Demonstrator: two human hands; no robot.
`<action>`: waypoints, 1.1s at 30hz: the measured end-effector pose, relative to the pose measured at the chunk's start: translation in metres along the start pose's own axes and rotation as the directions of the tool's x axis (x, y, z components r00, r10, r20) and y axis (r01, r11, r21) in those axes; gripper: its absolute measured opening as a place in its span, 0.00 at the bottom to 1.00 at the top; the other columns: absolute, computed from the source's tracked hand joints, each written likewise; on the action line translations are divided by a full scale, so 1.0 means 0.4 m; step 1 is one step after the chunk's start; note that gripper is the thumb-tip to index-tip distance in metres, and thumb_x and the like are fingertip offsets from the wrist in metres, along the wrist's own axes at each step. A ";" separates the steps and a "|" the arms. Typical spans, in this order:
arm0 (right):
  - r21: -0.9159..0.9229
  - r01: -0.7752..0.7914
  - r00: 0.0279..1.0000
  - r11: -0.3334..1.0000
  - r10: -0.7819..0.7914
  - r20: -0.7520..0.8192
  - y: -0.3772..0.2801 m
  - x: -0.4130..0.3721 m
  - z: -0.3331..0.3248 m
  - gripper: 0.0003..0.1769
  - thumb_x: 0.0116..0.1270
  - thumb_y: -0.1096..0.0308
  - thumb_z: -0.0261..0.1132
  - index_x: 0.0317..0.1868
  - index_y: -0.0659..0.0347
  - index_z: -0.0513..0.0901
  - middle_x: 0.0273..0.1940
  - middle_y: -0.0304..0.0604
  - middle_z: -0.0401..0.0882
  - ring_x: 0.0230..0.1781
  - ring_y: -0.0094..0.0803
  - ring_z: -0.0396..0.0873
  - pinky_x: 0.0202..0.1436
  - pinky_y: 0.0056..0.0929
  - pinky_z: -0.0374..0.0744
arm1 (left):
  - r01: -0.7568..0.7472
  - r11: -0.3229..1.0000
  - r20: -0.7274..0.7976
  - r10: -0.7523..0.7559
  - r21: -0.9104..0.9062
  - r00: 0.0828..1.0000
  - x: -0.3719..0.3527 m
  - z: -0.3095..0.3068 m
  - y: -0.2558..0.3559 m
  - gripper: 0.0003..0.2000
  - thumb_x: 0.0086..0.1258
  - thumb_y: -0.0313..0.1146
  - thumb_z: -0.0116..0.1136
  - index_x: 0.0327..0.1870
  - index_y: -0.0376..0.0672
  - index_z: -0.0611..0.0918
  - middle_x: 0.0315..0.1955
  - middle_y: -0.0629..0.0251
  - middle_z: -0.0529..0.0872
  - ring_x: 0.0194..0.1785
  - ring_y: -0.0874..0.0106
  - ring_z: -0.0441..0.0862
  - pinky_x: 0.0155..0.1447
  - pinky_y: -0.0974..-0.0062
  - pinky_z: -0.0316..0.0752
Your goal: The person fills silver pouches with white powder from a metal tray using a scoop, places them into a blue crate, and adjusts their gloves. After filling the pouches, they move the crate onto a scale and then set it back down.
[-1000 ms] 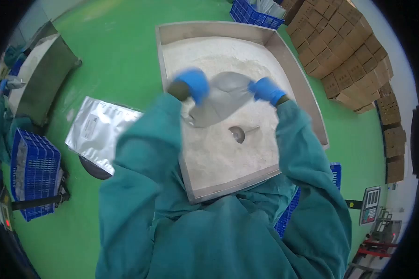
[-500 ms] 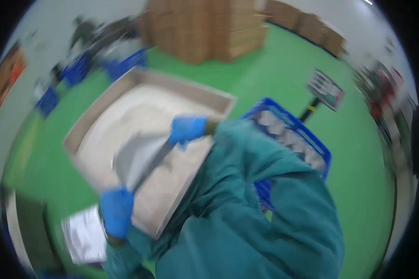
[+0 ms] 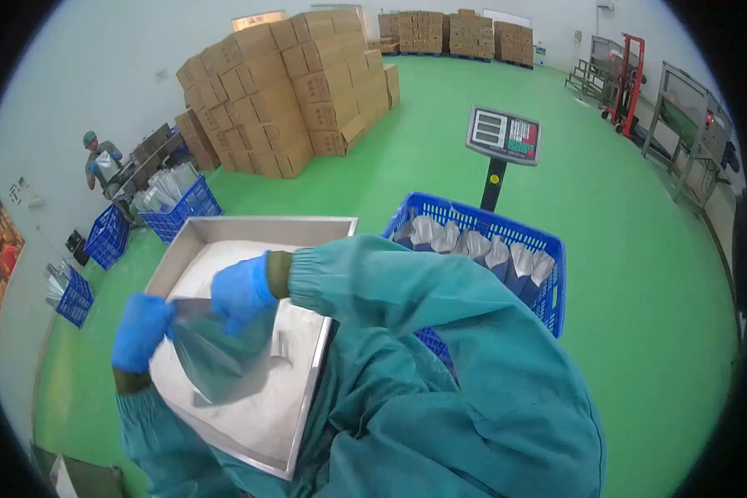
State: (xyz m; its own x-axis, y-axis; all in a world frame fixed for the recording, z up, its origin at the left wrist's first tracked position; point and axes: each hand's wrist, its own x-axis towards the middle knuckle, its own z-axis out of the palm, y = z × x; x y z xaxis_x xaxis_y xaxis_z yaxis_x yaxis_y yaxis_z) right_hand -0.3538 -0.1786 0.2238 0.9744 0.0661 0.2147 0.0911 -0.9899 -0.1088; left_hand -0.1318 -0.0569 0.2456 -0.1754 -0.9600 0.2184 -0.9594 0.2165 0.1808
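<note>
You have turned, so a blue crate (image 3: 550, 286) now shows behind your right hand (image 3: 242, 292), yet it and your left hand (image 3: 141, 332) still pinch the silver bag (image 3: 216, 357) by its top, hanging just below them over the powder tray (image 3: 257, 221).

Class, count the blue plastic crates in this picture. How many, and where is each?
4. Big crate at the person's right; second crate behind the steel tray; third crate and fourth crate by the left wall. More may be hidden.
</note>
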 end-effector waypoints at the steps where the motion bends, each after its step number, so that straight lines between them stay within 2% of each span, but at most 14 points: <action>1: 0.074 -0.045 0.999 0.996 0.046 -0.013 0.017 0.029 0.017 0.20 0.54 0.49 0.61 0.27 0.60 0.82 0.24 0.51 0.77 0.25 0.47 0.75 0.33 0.41 0.72 | 0.326 0.902 0.001 -0.340 -0.283 0.940 0.025 -0.031 0.076 0.14 0.58 0.37 0.56 0.18 0.36 0.80 0.12 0.60 0.77 0.16 0.76 0.74 0.21 0.75 0.67; 3: 0.085 0.033 0.996 0.996 -0.025 -0.088 0.091 0.080 0.055 0.17 0.56 0.54 0.59 0.28 0.60 0.82 0.27 0.53 0.79 0.26 0.46 0.76 0.33 0.40 0.72 | 0.403 0.864 -0.158 -0.462 -0.301 0.873 0.033 -0.088 0.031 0.15 0.61 0.40 0.57 0.23 0.35 0.81 0.14 0.63 0.78 0.18 0.77 0.73 0.24 0.76 0.67; 4: 0.046 0.036 0.990 0.998 -0.029 -0.138 0.021 0.007 -0.071 0.16 0.58 0.56 0.58 0.28 0.61 0.82 0.27 0.53 0.78 0.24 0.45 0.74 0.33 0.40 0.72 | 0.240 0.970 -0.351 -0.234 -0.028 0.907 -0.006 -0.117 -0.108 0.13 0.61 0.40 0.57 0.26 0.37 0.81 0.17 0.64 0.79 0.17 0.77 0.71 0.23 0.77 0.65; 6: 0.022 -0.171 0.985 0.985 0.171 -0.003 0.012 -0.057 -0.190 0.18 0.60 0.55 0.58 0.29 0.64 0.81 0.20 0.49 0.74 0.18 0.32 0.67 0.29 0.35 0.71 | 0.423 0.579 -0.321 -0.779 -0.697 0.538 -0.093 -0.186 0.002 0.16 0.63 0.45 0.53 0.37 0.41 0.83 0.15 0.70 0.74 0.16 0.81 0.64 0.20 0.82 0.58; 9: 0.222 -0.411 0.885 0.884 0.445 -0.136 -0.028 -0.167 -0.291 0.19 0.62 0.57 0.59 0.27 0.67 0.80 0.15 0.41 0.74 0.15 0.25 0.69 0.22 0.30 0.71 | 0.493 0.691 -0.329 -0.702 -0.529 0.631 -0.189 -0.120 0.031 0.17 0.64 0.44 0.52 0.38 0.39 0.83 0.17 0.71 0.75 0.15 0.84 0.62 0.18 0.87 0.56; 11: -0.087 -0.530 0.840 0.843 0.537 0.081 -0.051 -0.206 -0.380 0.18 0.62 0.60 0.59 0.21 0.65 0.80 0.14 0.41 0.74 0.14 0.29 0.72 0.20 0.28 0.73 | 0.295 0.707 -0.174 -0.509 -0.643 0.843 -0.183 0.003 0.012 0.17 0.64 0.43 0.52 0.41 0.37 0.82 0.21 0.68 0.79 0.14 0.84 0.63 0.18 0.87 0.58; 13: -0.239 -0.612 0.776 0.754 0.631 0.004 0.031 -0.238 -0.301 0.19 0.61 0.56 0.59 0.25 0.67 0.80 0.17 0.46 0.76 0.16 0.32 0.73 0.24 0.33 0.73 | 0.500 0.631 0.045 -0.594 -0.594 0.803 -0.132 0.074 0.067 0.23 0.64 0.42 0.53 0.56 0.35 0.72 0.27 0.61 0.83 0.15 0.84 0.66 0.18 0.86 0.60; 16: -0.448 -0.550 0.729 0.705 0.667 0.154 0.183 -0.325 -0.175 0.19 0.60 0.57 0.58 0.25 0.67 0.80 0.21 0.54 0.76 0.20 0.47 0.74 0.30 0.41 0.73 | 0.449 0.625 0.049 -0.549 -0.639 0.834 -0.132 0.179 0.023 0.20 0.64 0.41 0.54 0.50 0.33 0.74 0.25 0.60 0.82 0.16 0.81 0.68 0.20 0.85 0.62; 19: -0.498 -0.646 0.584 0.579 0.794 0.167 0.347 -0.466 -0.015 0.19 0.57 0.57 0.56 0.30 0.67 0.81 0.29 0.57 0.79 0.30 0.50 0.78 0.38 0.44 0.75 | 0.398 0.634 -0.222 -0.675 -0.663 0.704 -0.134 0.239 -0.026 0.13 0.64 0.40 0.56 0.33 0.37 0.74 0.18 0.65 0.76 0.17 0.80 0.66 0.23 0.83 0.61; 21: -0.327 -0.732 0.608 0.598 0.789 0.081 0.529 -0.632 0.158 0.20 0.57 0.56 0.54 0.31 0.67 0.81 0.31 0.58 0.79 0.31 0.52 0.77 0.40 0.45 0.75 | 0.628 0.533 -0.189 -0.826 -0.566 0.531 -0.171 0.242 -0.106 0.14 0.64 0.40 0.56 0.23 0.43 0.68 0.13 0.71 0.67 0.17 0.80 0.62 0.24 0.82 0.59; 23: -0.127 -0.931 0.314 0.343 0.928 0.203 0.485 -0.622 0.209 0.20 0.58 0.57 0.53 0.32 0.68 0.81 0.33 0.60 0.78 0.32 0.54 0.77 0.41 0.45 0.75 | 0.646 0.511 -0.177 -0.842 -0.567 0.510 -0.193 0.272 -0.163 0.16 0.64 0.40 0.56 0.21 0.45 0.66 0.12 0.72 0.64 0.16 0.81 0.60 0.23 0.81 0.58; 25: -0.221 -0.891 0.405 0.397 0.914 0.010 0.650 -0.760 0.524 0.19 0.57 0.59 0.53 0.32 0.68 0.81 0.35 0.61 0.78 0.35 0.54 0.77 0.43 0.45 0.75 | 0.669 0.486 -0.159 -0.858 -0.563 0.489 -0.193 0.308 -0.190 0.18 0.63 0.41 0.57 0.19 0.46 0.63 0.11 0.74 0.62 0.16 0.81 0.57 0.22 0.80 0.57; 29: 0.108 -0.994 0.000 -0.002 1.000 0.015 0.635 -0.710 0.844 0.16 0.55 0.61 0.54 0.32 0.65 0.82 0.37 0.60 0.78 0.38 0.54 0.78 0.45 0.44 0.75 | 0.748 0.402 -0.084 -0.901 -0.529 0.425 -0.183 0.359 -0.198 0.18 0.62 0.41 0.59 0.19 0.46 0.64 0.11 0.73 0.63 0.14 0.81 0.57 0.18 0.81 0.53; 33: 0.021 -0.994 0.111 0.110 0.991 0.076 0.664 -0.668 0.820 0.14 0.54 0.63 0.54 0.30 0.63 0.83 0.36 0.58 0.79 0.37 0.54 0.78 0.43 0.44 0.76 | 0.792 0.282 -0.056 -0.952 -0.542 0.300 -0.251 0.378 -0.269 0.18 0.61 0.41 0.59 0.19 0.47 0.63 0.11 0.73 0.63 0.13 0.82 0.57 0.16 0.81 0.52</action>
State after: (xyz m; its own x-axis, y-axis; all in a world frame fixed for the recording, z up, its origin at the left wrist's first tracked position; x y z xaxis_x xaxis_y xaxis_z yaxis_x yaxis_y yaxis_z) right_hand -0.5226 -0.4181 -0.1810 0.2141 -0.9640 -0.1575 -0.9541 -0.1718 -0.2455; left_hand -0.0444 -0.0107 0.0591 0.8731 -0.4846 -0.0532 -0.2894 -0.6030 0.7433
